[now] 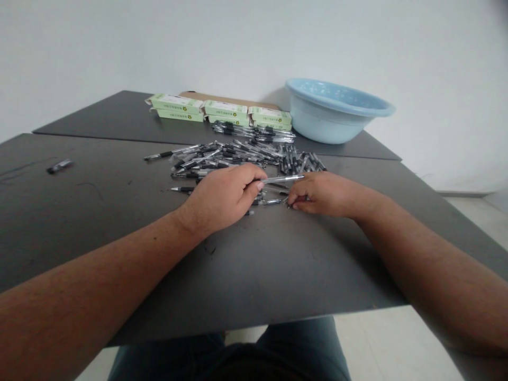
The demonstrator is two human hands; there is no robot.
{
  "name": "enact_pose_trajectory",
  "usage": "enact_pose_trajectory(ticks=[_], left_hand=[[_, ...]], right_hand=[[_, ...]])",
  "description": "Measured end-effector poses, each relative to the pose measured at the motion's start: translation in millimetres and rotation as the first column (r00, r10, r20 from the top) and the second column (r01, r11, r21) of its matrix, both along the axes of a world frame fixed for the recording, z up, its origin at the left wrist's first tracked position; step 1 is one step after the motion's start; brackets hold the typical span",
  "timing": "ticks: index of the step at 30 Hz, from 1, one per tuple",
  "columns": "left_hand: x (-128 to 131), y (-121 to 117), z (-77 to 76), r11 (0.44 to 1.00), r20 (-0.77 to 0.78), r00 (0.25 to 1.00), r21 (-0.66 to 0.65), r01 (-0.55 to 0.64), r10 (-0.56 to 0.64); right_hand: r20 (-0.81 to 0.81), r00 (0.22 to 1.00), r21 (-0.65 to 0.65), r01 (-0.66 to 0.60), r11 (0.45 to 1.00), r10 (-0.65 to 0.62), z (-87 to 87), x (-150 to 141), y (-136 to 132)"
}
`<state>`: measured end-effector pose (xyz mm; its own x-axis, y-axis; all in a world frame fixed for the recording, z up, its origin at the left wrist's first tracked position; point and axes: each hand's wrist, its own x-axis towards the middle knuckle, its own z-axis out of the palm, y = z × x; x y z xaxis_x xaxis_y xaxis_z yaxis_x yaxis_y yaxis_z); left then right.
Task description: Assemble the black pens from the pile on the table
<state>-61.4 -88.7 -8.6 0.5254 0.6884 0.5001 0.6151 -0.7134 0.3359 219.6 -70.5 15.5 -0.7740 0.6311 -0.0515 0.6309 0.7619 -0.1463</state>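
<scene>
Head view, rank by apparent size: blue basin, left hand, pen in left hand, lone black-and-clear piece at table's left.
1. Blue basin
2. Left hand
3. Unranked: pen and lone piece; the pen shows longer but thinner, partly covered.

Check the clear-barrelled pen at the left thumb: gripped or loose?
Gripped: the left hand pinches the clear-barrelled pen between thumb and fingers, its barrel jutting toward the right hand.

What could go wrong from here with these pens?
The pen in the left hand sticks out toward the right hand, so the two could knock together. The loose pens lie crisscrossed in a pile; a nudge might scatter them. A small clear-and-black piece lies far to the left and could be overlooked.
</scene>
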Motion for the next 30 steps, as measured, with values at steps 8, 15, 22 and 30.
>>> enact_pose_trajectory(ticks=[8,15,22,30], left_hand=[[0,0,-0.1,1.000,-0.004,1.000,-0.010,0.004,-0.004],[-1,0,1.8,0.999,0.028,0.999,-0.038,-0.028,0.029],[1,0,5.1,0.990,0.140,0.985,-0.106,-0.088,0.102],[1,-1,15.1,0.962,0.325,0.908,-0.151,-0.225,0.264]], right_hand=[[-0.012,0.997,0.013,-0.081,0.997,0.081,-4.8,-3,1],[-0.058,0.997,0.027,-0.041,0.999,0.043,-12.3,-4,-1],[-0.232,0.971,0.129,0.091,0.987,-0.059,0.2,-2,-6],[-0.594,0.753,0.088,0.411,0.907,-0.283,8.0,10,0]])
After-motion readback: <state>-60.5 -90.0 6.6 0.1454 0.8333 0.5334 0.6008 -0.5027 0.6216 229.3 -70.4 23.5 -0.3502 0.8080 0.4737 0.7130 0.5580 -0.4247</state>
